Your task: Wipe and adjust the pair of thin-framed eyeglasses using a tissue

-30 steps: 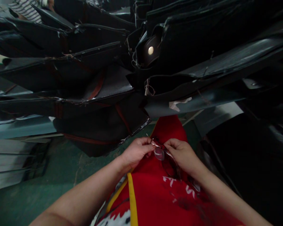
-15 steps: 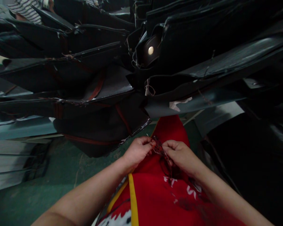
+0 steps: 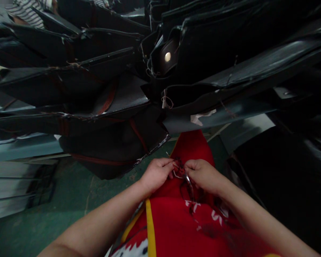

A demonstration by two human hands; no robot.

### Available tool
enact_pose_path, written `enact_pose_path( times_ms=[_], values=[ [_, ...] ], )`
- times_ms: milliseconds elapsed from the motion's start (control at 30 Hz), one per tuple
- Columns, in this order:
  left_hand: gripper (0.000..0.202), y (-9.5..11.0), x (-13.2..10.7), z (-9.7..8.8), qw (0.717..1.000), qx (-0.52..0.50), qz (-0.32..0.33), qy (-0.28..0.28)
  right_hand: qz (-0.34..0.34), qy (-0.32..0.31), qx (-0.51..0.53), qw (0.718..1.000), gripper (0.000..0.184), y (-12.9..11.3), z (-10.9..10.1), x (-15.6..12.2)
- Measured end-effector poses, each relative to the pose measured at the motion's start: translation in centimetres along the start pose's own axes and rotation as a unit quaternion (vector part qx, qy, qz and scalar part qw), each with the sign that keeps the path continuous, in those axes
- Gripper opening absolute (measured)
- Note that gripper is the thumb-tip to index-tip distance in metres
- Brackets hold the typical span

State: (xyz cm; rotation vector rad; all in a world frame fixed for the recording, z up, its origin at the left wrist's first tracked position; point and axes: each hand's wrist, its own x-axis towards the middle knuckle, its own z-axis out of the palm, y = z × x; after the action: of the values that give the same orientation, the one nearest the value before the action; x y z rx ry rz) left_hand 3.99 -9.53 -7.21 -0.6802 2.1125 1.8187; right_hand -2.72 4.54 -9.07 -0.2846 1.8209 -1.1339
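In front of my red apron point(image 3: 173, 225) both hands meet at a small tangle of dark and reddish thin strips point(image 3: 179, 168). My left hand point(image 3: 157, 173) is closed, its thumb and fingertips pinching the tangle's left side. On the other side, my right hand point(image 3: 203, 175) is closed too, with thumb and forefinger at the tangle's right edge. A shiny metal sliver point(image 3: 187, 178) shows just under the right fingertips; what it belongs to I cannot make out. Dark loops hang below the hands over the apron's white lettering.
Black bag pieces with brown trim point(image 3: 109, 142) crowd the light blue table point(image 3: 24, 148), some overhanging its front edge. A torn white scrap point(image 3: 203, 117) lies at that edge. More black material point(image 3: 280, 178) is piled at right. A striped sleeve point(image 3: 29, 12) of another person shows top left.
Between my fingertips the tangle has shifted and looks more bunched. The metal sliver by my right fingers now catches light. Both hands stay nearly in place.
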Motion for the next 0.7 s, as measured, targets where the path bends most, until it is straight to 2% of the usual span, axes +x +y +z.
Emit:
enact_pose_path(
  times_ms=[133,300,433,700],
  values=[
    [0.028,-0.3,0.1,0.1,1.000,0.001,0.003,-0.009,-0.017,-0.010,-0.039,0.999,0.017,0.0,-0.4,0.4],
    [0.028,-0.6,0.3,0.4,1.000,-0.003,0.011,0.000,-0.068,0.040,-0.105,0.991,0.020,1.0,-0.2,1.1],
    [0.018,-0.7,0.5,0.6,1.000,-0.007,0.006,0.024,-0.096,0.088,-0.101,0.986,0.022,1.2,0.3,0.9],
    [0.017,-1.4,0.4,0.5,1.000,0.013,0.005,0.018,-0.100,0.101,-0.095,0.985,0.024,1.4,0.6,0.6]
  ],
)
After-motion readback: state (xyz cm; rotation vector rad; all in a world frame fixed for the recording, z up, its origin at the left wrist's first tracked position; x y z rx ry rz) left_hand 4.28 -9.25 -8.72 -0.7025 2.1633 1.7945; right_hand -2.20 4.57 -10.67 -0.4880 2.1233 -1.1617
